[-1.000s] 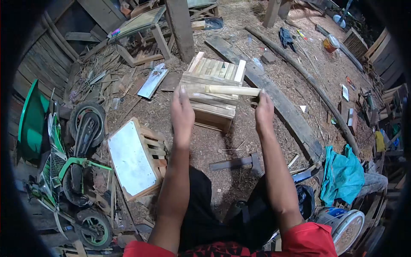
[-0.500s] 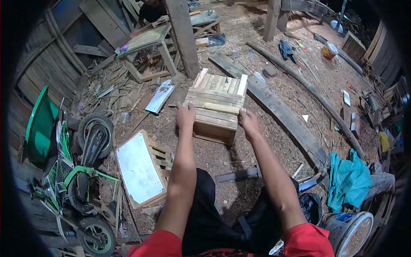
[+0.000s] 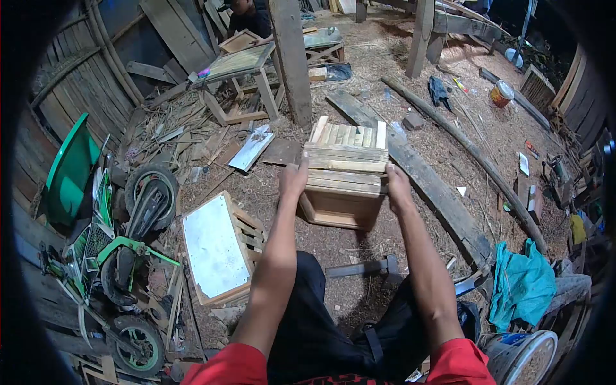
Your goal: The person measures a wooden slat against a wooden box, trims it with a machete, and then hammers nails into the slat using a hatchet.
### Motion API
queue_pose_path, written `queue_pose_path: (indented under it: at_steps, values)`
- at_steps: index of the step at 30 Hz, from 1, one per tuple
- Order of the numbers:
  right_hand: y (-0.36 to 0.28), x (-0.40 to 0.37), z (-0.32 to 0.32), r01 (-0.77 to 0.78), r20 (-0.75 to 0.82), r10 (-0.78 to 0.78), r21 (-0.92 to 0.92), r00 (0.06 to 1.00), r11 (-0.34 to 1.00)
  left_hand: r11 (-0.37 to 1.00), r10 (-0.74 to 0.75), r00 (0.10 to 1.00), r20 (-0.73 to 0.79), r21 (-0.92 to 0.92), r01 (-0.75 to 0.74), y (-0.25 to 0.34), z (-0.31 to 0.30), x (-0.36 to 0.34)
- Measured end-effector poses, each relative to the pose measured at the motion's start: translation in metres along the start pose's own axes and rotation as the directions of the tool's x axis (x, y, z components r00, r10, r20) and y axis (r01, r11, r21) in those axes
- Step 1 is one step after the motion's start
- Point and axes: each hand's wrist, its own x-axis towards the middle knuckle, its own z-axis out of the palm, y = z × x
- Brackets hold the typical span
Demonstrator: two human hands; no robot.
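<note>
A slatted wooden box [image 3: 346, 182] is held in front of me, its open, hollow side facing me and several upright slats at its far side. My left hand [image 3: 294, 179] grips the left edge near the top boards. On the right edge, my right hand [image 3: 398, 186] closes round the end of the boards. The fingertips of both hands are partly hidden by the wood. To the left on the ground lies a second slatted box with a white panel [image 3: 215, 245] facing up.
A metal bar [image 3: 357, 267] lies near my knees. Long plank [image 3: 436, 192] and pole [image 3: 475, 154] stretch across the right. At left stands a green motorbike [image 3: 119, 256]. Behind are a post [image 3: 292, 70], a table [image 3: 237, 63] and another person [image 3: 250, 22] holding a wooden frame.
The box has tilted, so more of its hollow inside shows, with both hands still on it. The view has shifted. The other person's wooden frame now shows above the table.
</note>
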Motion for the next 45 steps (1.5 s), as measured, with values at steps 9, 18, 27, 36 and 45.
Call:
queue_pose_path:
  at_steps: [9, 18, 27, 36, 45]
  values:
    - [0.003, -0.076, -0.081, -0.098, -0.139, 0.111, 0.097, 0.984, 0.99, 0.991, -0.04, 0.986, 0.161, 0.13, 0.019, 0.025, 0.037, -0.082]
    - [-0.018, -0.069, -0.092, -0.185, -0.154, 0.155, -0.209, 0.976, 0.96, 0.984, 0.105, 0.994, 0.001, 0.143, -0.104, 0.029, 0.044, -0.062]
    - [-0.043, -0.032, -0.072, 0.003, -0.092, 0.012, 0.169, 0.996, 0.986, 0.89, 0.261, 0.924, -0.279, -0.301, -0.343, 0.039, 0.069, -0.036]
    - [-0.036, -0.014, -0.061, -0.011, -0.102, 0.035, 0.232, 0.994, 0.973, 0.865, 0.192, 0.965, -0.178, -0.433, -0.252, 0.03, 0.077, -0.027]
    - [-0.031, -0.01, -0.071, 0.015, -0.315, -0.059, -0.139, 0.947, 0.99, 0.693, 0.079, 0.99, 0.114, -0.721, 0.028, 0.021, 0.085, -0.015]
